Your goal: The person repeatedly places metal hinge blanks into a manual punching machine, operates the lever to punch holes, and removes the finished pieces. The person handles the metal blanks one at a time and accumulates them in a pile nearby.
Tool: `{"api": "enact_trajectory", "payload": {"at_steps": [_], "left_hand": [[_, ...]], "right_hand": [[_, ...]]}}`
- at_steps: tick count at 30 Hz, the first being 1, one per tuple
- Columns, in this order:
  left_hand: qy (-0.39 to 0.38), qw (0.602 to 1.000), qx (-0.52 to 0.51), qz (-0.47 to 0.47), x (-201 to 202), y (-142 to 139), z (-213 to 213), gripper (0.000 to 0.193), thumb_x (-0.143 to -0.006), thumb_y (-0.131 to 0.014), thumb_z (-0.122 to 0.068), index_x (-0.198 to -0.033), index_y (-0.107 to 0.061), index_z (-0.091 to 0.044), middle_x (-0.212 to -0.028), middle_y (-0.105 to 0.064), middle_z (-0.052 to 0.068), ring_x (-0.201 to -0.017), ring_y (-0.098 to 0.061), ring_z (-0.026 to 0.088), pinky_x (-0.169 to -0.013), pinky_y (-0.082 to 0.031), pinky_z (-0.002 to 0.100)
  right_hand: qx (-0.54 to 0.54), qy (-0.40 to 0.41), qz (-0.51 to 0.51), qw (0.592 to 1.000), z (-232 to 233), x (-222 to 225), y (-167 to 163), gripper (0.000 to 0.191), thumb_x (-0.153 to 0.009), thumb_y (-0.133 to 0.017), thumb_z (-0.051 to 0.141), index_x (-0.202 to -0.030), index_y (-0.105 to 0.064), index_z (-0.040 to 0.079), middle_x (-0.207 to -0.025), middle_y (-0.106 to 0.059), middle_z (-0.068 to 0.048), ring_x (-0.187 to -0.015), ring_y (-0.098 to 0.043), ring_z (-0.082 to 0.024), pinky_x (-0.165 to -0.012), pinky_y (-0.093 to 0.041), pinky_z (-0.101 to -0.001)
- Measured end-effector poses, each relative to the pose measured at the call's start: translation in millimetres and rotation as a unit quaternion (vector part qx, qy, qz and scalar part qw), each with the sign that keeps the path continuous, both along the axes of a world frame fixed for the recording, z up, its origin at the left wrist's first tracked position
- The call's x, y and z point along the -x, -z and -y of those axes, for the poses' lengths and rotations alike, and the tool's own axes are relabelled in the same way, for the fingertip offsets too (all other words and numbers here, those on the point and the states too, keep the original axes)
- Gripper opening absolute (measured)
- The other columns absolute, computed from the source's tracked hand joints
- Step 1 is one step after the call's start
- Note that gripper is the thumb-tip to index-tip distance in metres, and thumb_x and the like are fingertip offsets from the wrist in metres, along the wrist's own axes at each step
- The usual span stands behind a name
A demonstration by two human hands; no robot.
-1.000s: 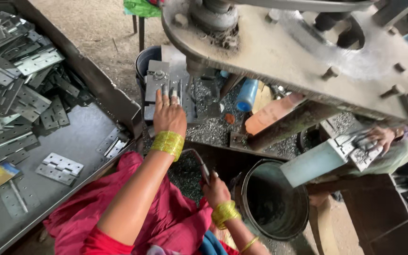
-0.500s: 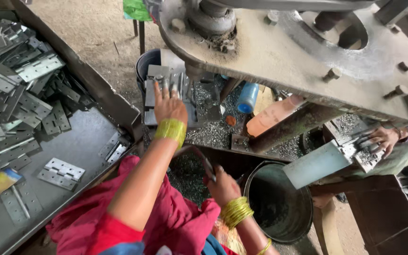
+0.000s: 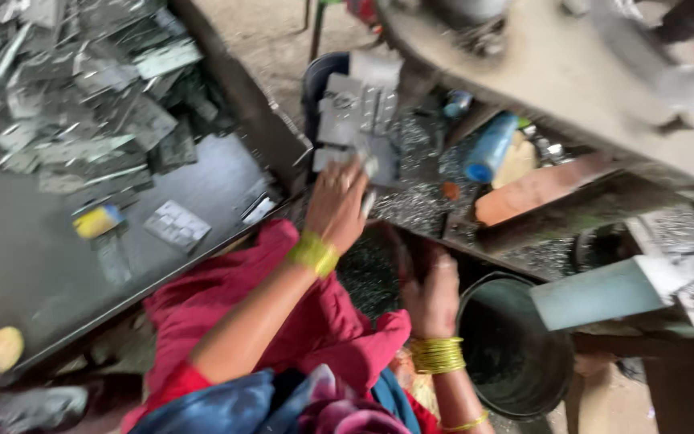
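Observation:
The view is blurred by motion. My left hand (image 3: 337,205), with a yellow bangle at the wrist, sits just below a stack of grey metal plates (image 3: 359,120) on the press bed. A pale metal piece (image 3: 369,201) shows at its fingertips. My right hand (image 3: 431,293), wearing several gold bangles, is lower down beside the black bucket (image 3: 516,354). It grips a thin dark rod (image 3: 399,245) that points up towards the press bed. Metal shavings (image 3: 411,205) cover the bed between the hands.
A dark tray (image 3: 42,257) on the left holds a heap of metal hinges (image 3: 82,120), a loose hinge plate (image 3: 177,225) and a yellow item (image 3: 96,221). The press arm (image 3: 604,72) hangs overhead. A blue bottle (image 3: 491,145), orange block (image 3: 540,189) and grey chute (image 3: 604,293) lie right.
My left hand has drawn back from lying flat on the plate stack towards me. The right hand has risen slightly. The camera has swung, blurring the view.

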State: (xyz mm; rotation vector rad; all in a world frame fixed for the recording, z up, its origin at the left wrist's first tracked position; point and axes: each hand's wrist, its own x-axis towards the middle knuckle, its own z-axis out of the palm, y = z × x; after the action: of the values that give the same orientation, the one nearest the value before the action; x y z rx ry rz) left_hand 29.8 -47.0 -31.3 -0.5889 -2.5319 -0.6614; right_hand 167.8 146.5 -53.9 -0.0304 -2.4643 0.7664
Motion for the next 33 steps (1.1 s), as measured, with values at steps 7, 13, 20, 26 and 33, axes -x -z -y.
{"api": "enact_trajectory", "payload": {"at_steps": [7, 13, 20, 26, 33], "left_hand": [[-0.234, 0.959, 0.003, 0.161, -6, 123, 146, 0.048, -0.093, -0.075, -0.025, -0.132, -0.059, -0.001, -0.14, -0.053, 0.026, -0.126, -0.051, 0.043, -0.107, -0.046, 0.05], [-0.256, 0.928, 0.052, 0.266, 72, 141, 139, 0.08, -0.073, -0.082, -0.013, -0.145, -0.047, -0.007, -0.16, -0.035, 0.016, -0.132, -0.044, 0.042, -0.103, -0.047, 0.049], [-0.321, 0.875, -0.078, 0.355, 68, 134, 151, 0.084, -0.07, -0.084, -0.01, -0.146, -0.05, -0.024, -0.147, -0.042, 0.016, -0.124, -0.051, 0.045, -0.096, -0.052, 0.053], [-0.317, 0.925, 0.174, 0.113, 42, 148, 191, 0.03, -0.094, -0.068, -0.022, -0.123, -0.074, -0.023, -0.112, -0.074, 0.01, -0.108, -0.07, 0.032, -0.094, -0.054, 0.053], [-0.133, 0.888, 0.069, 0.435, 26, 34, 196, 0.035, -0.082, -0.081, -0.03, -0.113, -0.078, -0.014, -0.107, -0.077, 0.017, -0.099, -0.072, 0.034, -0.089, -0.053, 0.044]], "right_hand": [[-0.09, 0.02, -0.003, 0.996, 44, 16, -100, 0.038, -0.091, -0.073, 0.016, -0.125, -0.062, 0.004, -0.12, -0.063, -0.018, -0.117, -0.058, -0.04, -0.1, -0.043, -0.0494], [-0.137, 0.037, 0.03, 0.989, 44, 23, -103, 0.036, -0.085, -0.071, 0.021, -0.118, -0.067, 0.009, -0.115, -0.064, -0.016, -0.113, -0.058, -0.039, -0.094, -0.044, -0.0492], [-0.143, 0.041, 0.066, 0.987, 45, 23, -99, 0.038, -0.08, -0.07, 0.017, -0.118, -0.067, 0.009, -0.114, -0.063, -0.016, -0.109, -0.059, -0.039, -0.093, -0.044, -0.049], [-0.119, 0.035, 0.08, 0.989, 41, 21, -95, 0.033, -0.084, -0.071, 0.018, -0.116, -0.067, 0.009, -0.111, -0.062, -0.016, -0.106, -0.059, -0.04, -0.09, -0.045, -0.0497], [-0.123, 0.038, 0.088, 0.988, 39, 21, -91, 0.034, -0.082, -0.07, 0.02, -0.113, -0.065, 0.006, -0.107, -0.063, -0.015, -0.103, -0.061, -0.038, -0.087, -0.047, -0.0488]]}}
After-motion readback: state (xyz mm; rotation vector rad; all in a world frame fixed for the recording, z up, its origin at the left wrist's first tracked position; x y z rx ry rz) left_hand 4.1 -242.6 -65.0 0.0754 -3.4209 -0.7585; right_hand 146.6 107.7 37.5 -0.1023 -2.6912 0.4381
